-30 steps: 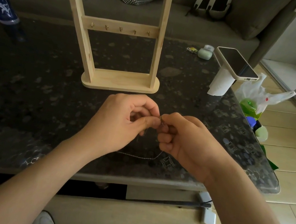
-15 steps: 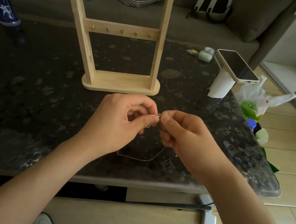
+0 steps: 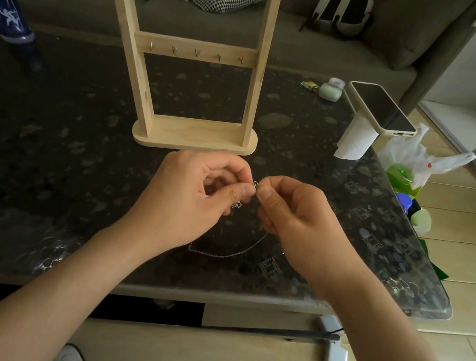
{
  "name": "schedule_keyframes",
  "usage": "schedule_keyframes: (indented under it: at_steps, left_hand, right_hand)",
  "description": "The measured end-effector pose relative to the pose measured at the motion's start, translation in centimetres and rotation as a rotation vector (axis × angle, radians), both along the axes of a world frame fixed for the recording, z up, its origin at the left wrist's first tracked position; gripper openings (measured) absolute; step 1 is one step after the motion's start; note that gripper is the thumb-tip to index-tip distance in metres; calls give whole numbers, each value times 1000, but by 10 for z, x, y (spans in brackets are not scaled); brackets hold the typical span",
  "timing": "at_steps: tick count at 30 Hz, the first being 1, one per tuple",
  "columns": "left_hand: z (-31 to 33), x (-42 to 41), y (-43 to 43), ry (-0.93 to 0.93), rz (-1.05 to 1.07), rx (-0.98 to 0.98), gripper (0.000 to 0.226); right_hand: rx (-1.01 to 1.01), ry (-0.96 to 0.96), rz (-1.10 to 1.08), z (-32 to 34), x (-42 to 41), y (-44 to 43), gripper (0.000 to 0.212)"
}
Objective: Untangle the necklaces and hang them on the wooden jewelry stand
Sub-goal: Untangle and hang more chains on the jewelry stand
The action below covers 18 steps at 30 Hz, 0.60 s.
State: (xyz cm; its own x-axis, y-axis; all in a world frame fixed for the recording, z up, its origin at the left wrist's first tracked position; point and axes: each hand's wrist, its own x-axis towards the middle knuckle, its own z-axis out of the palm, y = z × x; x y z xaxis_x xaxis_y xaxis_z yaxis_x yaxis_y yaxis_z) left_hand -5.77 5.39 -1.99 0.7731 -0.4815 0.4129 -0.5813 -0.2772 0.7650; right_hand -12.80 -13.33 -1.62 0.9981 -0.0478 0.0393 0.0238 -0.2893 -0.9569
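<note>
A thin silver necklace (image 3: 229,253) droops in a loop onto the dark table (image 3: 46,170) below my hands. My left hand (image 3: 197,196) and my right hand (image 3: 293,216) meet just above the table, each pinching an end of the chain at its small clasp (image 3: 255,184). A small silver pendant (image 3: 236,205) dangles under my left thumb. The wooden jewelry stand (image 3: 200,51) rises upright just behind my hands, with two rows of small metal hooks. Nothing hangs on the visible hooks.
A phone (image 3: 380,107) rests on a white paper roll (image 3: 355,142) at the right. A small green case (image 3: 329,91) lies behind it. A blue bottle (image 3: 3,6) stands far left. A plastic bag (image 3: 418,164) and green items sit beyond the table's right edge. A sofa with a backpack (image 3: 343,4) is behind.
My hands have parted slightly at the fingertips, so the clasp and the small pendant now show between them. The view has shifted a little; the chain loop hangs much the same.
</note>
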Motion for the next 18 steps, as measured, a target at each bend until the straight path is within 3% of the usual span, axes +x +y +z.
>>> schedule_keyframes:
  at_steps: [10,18]
  left_hand:
    - [-1,0,-1,55,-28,-16,3]
    - [3,1,1,302,-96,-76,5]
  right_hand:
    - [-81,-30,-13,-1,1,-1,24]
    - [-129,-101,-51,-4,2,1,14]
